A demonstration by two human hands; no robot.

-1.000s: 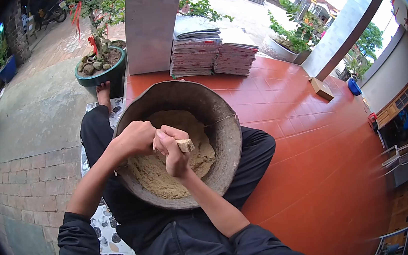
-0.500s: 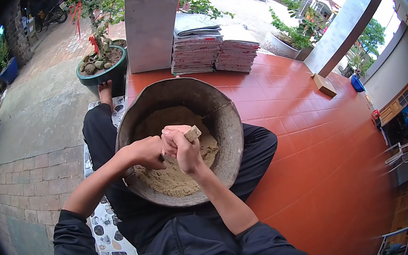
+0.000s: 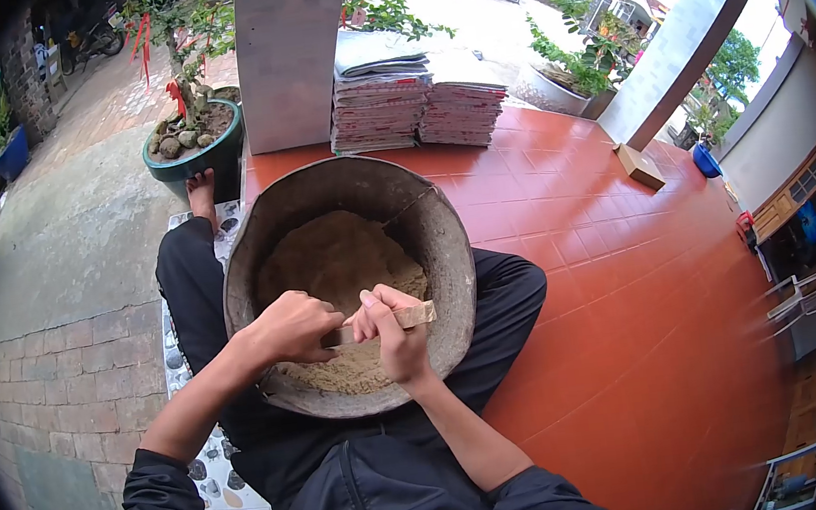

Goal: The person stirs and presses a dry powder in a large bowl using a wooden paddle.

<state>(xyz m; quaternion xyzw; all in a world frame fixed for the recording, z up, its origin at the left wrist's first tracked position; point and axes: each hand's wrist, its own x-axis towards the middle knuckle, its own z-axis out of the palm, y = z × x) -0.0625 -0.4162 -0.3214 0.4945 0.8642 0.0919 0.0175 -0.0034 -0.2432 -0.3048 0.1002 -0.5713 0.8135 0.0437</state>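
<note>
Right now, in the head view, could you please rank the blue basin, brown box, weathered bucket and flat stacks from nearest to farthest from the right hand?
1. Weathered bucket: under the right hand.
2. Flat stacks: beyond bucket.
3. Brown box: farther right.
4. Blue basin: far right.

Red tiled floor [image 3: 588, 335], grey pillar [image 3: 293, 57] at its far-left corner, brick paving [image 3: 70, 379] past its left edge, bright daylight

You hold a pale, square-ended stick [image 3: 422, 315] nearly level over the deep, round basin [image 3: 443, 243] before you. The basin is grey-brown and worn, its mouth facing up; tan, crumbly powder [image 3: 332, 253] lies unevenly across its bottom.
</note>
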